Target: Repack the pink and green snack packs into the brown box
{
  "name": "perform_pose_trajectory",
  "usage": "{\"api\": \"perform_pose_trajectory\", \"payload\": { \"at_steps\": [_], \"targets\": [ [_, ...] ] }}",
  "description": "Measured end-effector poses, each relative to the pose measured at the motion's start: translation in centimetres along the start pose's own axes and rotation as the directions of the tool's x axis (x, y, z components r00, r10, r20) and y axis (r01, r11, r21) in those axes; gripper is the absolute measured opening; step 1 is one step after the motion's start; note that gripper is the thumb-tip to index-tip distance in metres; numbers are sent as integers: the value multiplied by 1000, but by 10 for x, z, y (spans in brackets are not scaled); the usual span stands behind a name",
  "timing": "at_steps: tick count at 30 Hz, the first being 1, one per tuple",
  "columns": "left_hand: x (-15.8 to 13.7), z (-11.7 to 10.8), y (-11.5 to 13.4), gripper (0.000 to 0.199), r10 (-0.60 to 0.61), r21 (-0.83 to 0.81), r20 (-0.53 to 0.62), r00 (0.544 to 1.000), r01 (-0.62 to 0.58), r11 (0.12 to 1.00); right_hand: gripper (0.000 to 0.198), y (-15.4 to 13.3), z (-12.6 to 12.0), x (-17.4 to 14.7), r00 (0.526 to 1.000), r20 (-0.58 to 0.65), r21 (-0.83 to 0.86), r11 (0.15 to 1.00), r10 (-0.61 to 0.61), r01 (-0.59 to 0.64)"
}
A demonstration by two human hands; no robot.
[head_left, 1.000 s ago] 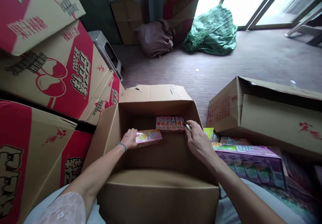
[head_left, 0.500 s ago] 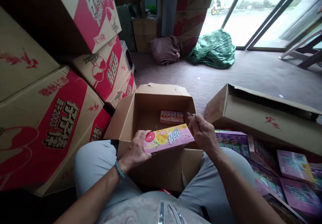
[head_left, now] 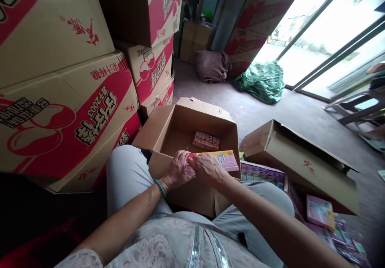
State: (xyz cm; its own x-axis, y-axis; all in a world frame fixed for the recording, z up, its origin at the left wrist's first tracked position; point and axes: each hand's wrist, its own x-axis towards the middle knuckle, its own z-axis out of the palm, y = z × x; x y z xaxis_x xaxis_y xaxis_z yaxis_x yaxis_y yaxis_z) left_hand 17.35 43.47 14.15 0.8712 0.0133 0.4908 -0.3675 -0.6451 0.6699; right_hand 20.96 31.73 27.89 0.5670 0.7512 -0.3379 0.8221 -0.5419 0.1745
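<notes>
A pink and yellow candy box (head_left: pixel 230 161) with fruit pictures lies slantwise over the near edge of an open cardboard carton (head_left: pixel 162 133) between my knees. My left hand (head_left: pixel 177 169) is wrapped round the box's left end. My right hand (head_left: pixel 209 168) reaches across the box, its fingers closed at that same end, close against the left fingers. The back of the right hand hides what its fingertips pinch. Inside the carton, a pack of small red and orange boxes (head_left: pixel 206 141) rests on the bottom.
Large printed cartons (head_left: pixel 99 115) are stacked on my left. Another open carton (head_left: pixel 303 159) lies tilted on the right, with purple candy boxes (head_left: pixel 264 175) beside it. A green sack (head_left: pixel 263 81) and a brown bag (head_left: pixel 213 65) sit on the floor ahead, near the glass door.
My right hand has moved left from the candy box's right end to its left end, beside my left hand. The view has turned and tilted, shifting the surroundings.
</notes>
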Motion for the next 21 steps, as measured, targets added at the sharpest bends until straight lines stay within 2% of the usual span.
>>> {"api": "perform_pose_trajectory", "payload": {
  "at_steps": [4,7,10,12,14,17,19,21],
  "targets": [
    [1,-3,3,54,-22,-8,37,999,22,1000,22,-3,1,5,1000,8,-29,999,-15,15],
    [3,-5,5,52,-64,-14,55,996,65,998,21,4,8,3,1000,12,-11,1000,18,-17],
    [5,-6,5,60,-93,-13,59,994,94,996,26,30,20,-12,992,-24,-5,992,123,-123],
    [6,-6,5,64,-95,-24,61,994,97,995,26,62,31,-31,978,-45,8,979,204,-203],
    [7,-8,4,65,-104,-36,72,992,107,994,20,102,45,-57,950,-67,102,949,305,-298],
    [9,-11,2,65,-129,-45,81,988,133,990,19,158,62,-103,871,-143,275,864,470,-421],
    [9,-12,0,65,-128,-46,72,989,132,990,27,173,63,-129,821,-192,294,830,537,-474],
    [7,-12,-2,64,-112,-53,66,992,115,992,25,161,58,-139,786,-201,290,802,585,-523]
  ]
}}
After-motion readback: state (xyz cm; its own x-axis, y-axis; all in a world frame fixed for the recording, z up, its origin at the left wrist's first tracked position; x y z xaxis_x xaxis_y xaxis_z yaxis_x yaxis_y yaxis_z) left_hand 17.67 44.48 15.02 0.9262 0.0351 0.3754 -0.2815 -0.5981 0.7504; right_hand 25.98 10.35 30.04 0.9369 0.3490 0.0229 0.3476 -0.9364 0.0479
